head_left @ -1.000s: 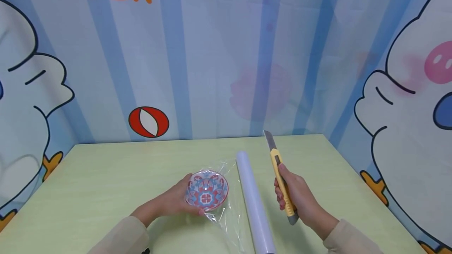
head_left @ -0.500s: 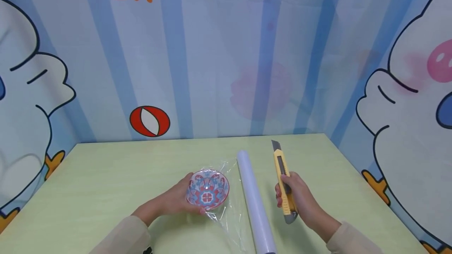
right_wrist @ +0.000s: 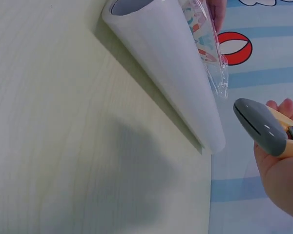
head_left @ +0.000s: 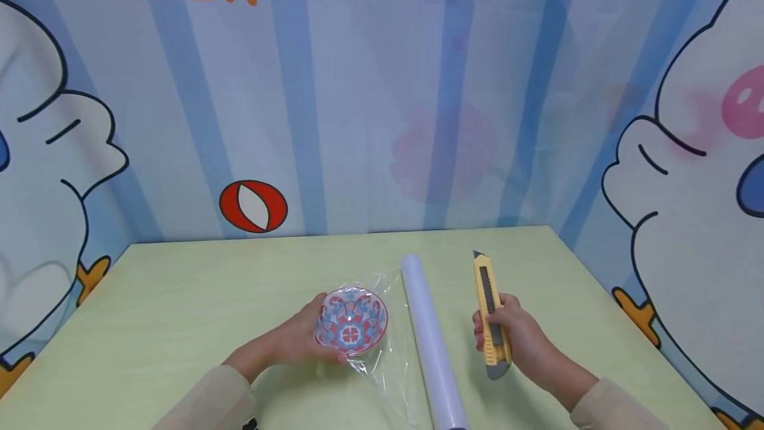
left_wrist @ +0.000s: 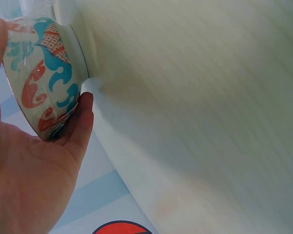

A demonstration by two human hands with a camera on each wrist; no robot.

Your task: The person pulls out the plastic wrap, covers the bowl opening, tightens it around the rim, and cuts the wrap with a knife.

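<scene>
A small patterned bowl in red, blue and white stands on the table with clear plastic film over it. My left hand holds the bowl from the left side. In the left wrist view, thumb and fingers of the left hand span the bowl's wall. My right hand grips a yellow box cutter above the table, thumb at its slider. Only a short tip of blade shows at the top end. The cutter's grey end cap faces the right wrist camera.
A white roll of film lies lengthwise between the two hands, its film reaching left to the bowl. A patterned curtain rises behind the back edge of the pale green table.
The cutter's blade has slid back into the handle, from long to just a tip. My right hand has shifted slightly right with the cutter. The left hand and bowl stay put.
</scene>
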